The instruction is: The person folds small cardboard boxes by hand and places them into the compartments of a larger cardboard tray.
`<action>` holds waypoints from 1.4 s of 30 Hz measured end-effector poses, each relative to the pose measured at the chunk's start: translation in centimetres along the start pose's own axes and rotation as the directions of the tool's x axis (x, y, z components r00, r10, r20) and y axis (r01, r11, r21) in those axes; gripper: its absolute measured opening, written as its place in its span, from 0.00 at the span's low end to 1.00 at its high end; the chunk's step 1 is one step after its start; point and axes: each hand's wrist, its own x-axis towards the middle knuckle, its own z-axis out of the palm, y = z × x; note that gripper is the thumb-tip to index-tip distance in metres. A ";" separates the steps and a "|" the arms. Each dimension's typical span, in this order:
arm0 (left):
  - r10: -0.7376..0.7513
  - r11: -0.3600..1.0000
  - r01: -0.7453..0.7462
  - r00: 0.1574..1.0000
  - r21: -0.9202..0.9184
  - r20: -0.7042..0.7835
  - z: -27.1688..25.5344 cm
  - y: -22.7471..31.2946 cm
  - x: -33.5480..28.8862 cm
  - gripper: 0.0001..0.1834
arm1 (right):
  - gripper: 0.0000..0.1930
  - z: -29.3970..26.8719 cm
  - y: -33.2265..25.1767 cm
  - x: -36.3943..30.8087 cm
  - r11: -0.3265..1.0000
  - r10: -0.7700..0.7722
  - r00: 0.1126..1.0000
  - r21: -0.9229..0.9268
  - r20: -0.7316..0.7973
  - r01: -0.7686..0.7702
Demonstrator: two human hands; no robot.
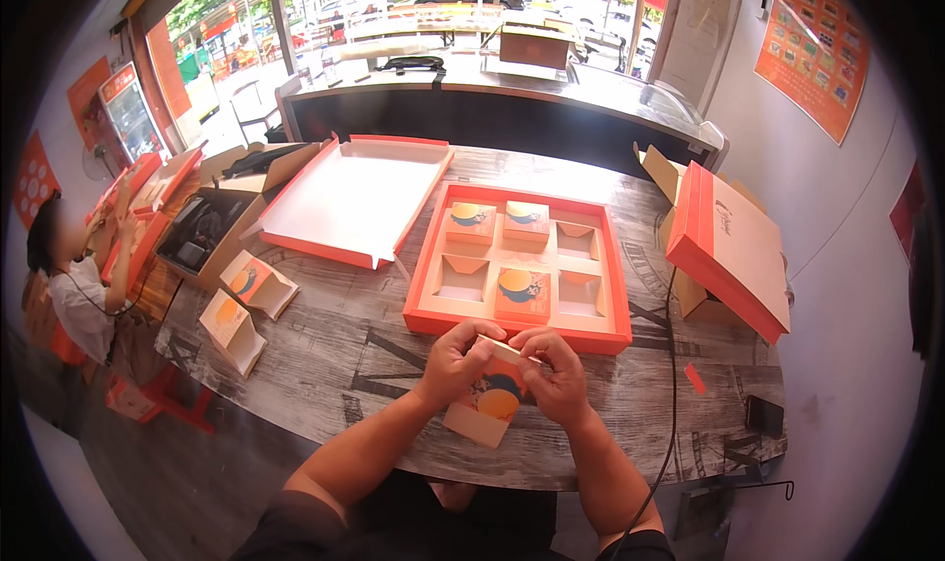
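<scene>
Both hands hold a small folded paper box (495,404), orange and cream with a dark blue and yellow print, at the table's near edge. My left hand (456,366) pinches its upper left corner. With its fingers bent, my right hand (554,372) grips the upper right edge. The box's lower flap hangs open toward me. Just beyond lies a red-edged gift box base (596,340) with six compartments. Three small printed boxes, one at the back left (471,223), one at the back middle (527,221) and one at the front middle (523,293), sit in it; the other compartments hold none.
Left of the base lies a red-edged white lid (349,202). Two open small boxes (258,283) (233,333) stand at the left. A carton (258,212) holds black items. At right are a large closed gift box (733,246), a black cable (672,374) and a phone-like object (765,415). Another person (89,300) works far left.
</scene>
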 end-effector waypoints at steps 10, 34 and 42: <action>0.075 0.996 -0.074 0.997 0.047 -0.003 0.0 -0.1 0.2 0.09 | 0.07 -0.3 -0.3 0.1 0.998 -0.039 0.998 -0.037 0.048 0.041; 0.073 0.995 -0.065 0.991 -0.071 0.112 -0.6 -0.6 -0.2 0.12 | 0.12 0.7 0.4 -0.2 0.979 0.124 0.990 0.173 -0.072 -0.110; 0.133 0.991 -0.132 0.991 -0.037 0.032 0.2 0.9 -0.1 0.16 | 0.10 -0.3 1.0 -0.2 0.830 0.406 0.911 0.448 -0.077 -0.332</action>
